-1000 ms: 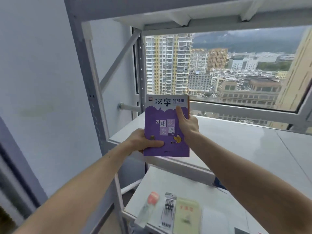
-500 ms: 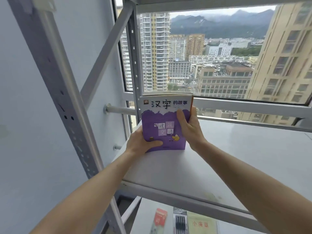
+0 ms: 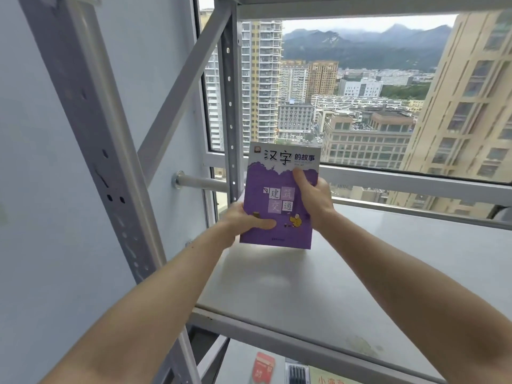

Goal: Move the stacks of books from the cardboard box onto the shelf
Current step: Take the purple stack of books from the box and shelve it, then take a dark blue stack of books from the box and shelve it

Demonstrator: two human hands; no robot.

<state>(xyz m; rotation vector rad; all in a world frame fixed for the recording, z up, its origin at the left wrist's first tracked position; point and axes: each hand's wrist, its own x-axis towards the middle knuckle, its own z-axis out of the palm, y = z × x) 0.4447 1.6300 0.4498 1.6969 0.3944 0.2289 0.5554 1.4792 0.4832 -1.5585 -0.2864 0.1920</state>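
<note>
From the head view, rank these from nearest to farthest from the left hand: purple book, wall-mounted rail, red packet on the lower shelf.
1. purple book: gripped by the left hand.
2. wall-mounted rail: just above, leftward.
3. red packet: far below, on the lower shelf.

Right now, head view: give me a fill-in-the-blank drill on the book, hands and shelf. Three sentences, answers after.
1. The purple book stands with its bottom edge on the ____.
2. The right hand grips the book's ____ edge.
3. The left hand lays its ____ across the front cover, near the bottom.

Missing words: shelf; right; thumb
</note>
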